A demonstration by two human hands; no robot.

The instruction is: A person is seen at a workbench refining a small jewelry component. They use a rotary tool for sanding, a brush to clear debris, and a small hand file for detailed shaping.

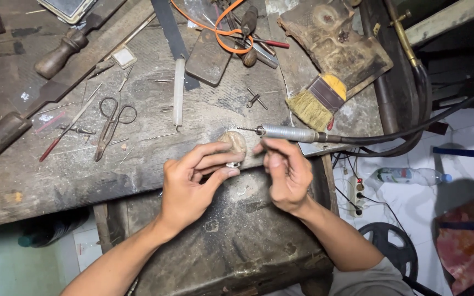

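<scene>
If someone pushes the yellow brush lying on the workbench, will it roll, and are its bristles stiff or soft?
The brush probably would slide rather than roll: its handle and ferrule look flat and wide. The bristles splay out unevenly, so they likely bend easily under a push. It looks light for its size, being seemingly just bristles and a short handle.

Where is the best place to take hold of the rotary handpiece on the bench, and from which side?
Probably the silver barrel of the rotary handpiece, taken from above near its middle. It lies flat, its thin bit pointing left toward the small pale piece in the left hand; its black hose leaves to the right. The right hand is nearest.
</scene>
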